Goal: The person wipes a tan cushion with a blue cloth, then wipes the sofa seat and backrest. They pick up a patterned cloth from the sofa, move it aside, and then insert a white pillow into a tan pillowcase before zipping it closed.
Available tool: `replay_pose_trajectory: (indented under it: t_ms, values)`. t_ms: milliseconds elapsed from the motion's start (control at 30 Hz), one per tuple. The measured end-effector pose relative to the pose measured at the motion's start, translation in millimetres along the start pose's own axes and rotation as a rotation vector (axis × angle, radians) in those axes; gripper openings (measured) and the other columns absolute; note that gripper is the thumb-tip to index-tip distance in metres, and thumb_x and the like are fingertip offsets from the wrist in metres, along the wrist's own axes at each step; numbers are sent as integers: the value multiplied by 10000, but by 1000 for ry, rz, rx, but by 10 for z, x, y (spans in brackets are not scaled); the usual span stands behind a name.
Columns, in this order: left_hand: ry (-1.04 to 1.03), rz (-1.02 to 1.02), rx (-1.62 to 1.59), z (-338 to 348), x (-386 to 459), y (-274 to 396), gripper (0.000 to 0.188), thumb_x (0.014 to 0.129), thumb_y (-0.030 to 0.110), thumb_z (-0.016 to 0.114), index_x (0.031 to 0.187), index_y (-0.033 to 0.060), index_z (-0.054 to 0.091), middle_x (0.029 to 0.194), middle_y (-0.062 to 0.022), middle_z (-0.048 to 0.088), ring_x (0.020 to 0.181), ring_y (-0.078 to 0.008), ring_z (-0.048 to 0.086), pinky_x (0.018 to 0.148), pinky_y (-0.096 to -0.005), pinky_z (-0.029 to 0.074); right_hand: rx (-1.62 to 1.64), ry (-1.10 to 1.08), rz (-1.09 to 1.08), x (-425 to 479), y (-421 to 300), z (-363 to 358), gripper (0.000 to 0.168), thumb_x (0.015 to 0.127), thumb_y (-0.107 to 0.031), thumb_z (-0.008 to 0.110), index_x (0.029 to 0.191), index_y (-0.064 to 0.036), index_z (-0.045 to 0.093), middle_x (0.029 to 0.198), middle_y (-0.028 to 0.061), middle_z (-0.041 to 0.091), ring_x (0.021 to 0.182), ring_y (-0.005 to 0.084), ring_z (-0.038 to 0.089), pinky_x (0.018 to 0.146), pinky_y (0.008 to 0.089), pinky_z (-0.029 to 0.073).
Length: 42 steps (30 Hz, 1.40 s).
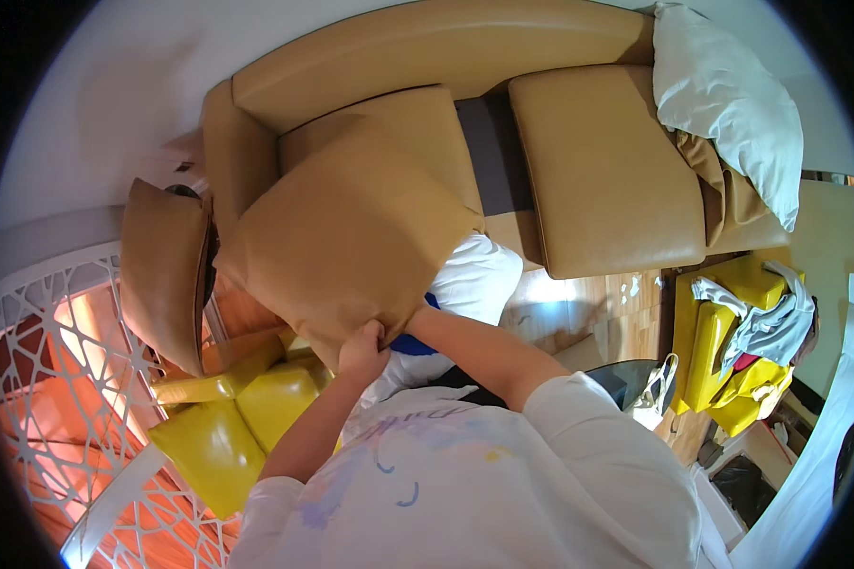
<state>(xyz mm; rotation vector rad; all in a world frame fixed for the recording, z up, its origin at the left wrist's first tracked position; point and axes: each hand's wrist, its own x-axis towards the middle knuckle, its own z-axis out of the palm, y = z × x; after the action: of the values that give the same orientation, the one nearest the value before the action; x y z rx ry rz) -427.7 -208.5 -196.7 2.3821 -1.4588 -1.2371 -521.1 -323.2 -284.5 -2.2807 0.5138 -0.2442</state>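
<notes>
My left hand (363, 353) pinches the gathered near edge of a tan cushion cover (334, 227), its thumb on top. The cover looks filled out and is spread in front of me, overlapping the left seat of a tan sofa. My right forearm (477, 345) reaches to the cover's near right edge; the hand itself is hidden inside or behind the fabric. White cloth, perhaps a pillow (478, 277), shows below the cover's right side. A patch of blue fabric (414, 345) lies between my forearms.
A loose sofa cushion (516, 178) sits askew on the tan sofa (441, 43). A white pillow (729, 107) rests at its right end over tan cloth (704, 185). Another tan cushion (164, 270) stands left. Yellow seats (213, 448) flank me; clothes (772, 327) cover the right one.
</notes>
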Motion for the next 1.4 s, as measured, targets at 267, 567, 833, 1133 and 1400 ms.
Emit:
replay_pose_trajectory:
  t_ms: [267,567,833,1133,1400]
  values:
    - [167,258,182,34,266,211,420,854,152,618,1261,147,514,1112,-119,640,980,-351,639,809,-465,539,646,-668,307,-545,799,-955,409,819,-145,608,1212,-63,684,1109,94,717,1016,229,661,921,352,512]
    - [49,345,446,-157,729,551,398,920,106,505,1310,183,515,1063,-86,601,919,-314,651,765,-435,558,460,-293,1108,-765,1885,-760,863,806,-611,696,1320,71,565,1289,243,617,1189,348,604,1015,401,460]
    - [320,508,320,-439,989,700,374,886,118,594,1252,165,533,1025,-103,655,862,-332,669,699,-460,550,704,-103,603,-396,1120,-1265,434,812,-303,735,1122,-4,681,983,134,730,908,231,690,821,364,532]
    - [630,668,253,-790,808,1245,269,832,111,697,1084,141,608,807,-112,688,669,-329,665,595,-435,531,172,178,350,152,150,-1041,185,809,-244,633,885,-85,689,866,161,713,808,372,692,712,468,549]
    - [223,152,229,-580,911,765,389,878,198,662,1198,96,465,955,-168,699,872,-372,686,723,-476,552,1,195,461,184,764,-575,225,797,-231,670,969,-88,682,938,159,706,866,363,684,737,457,553]
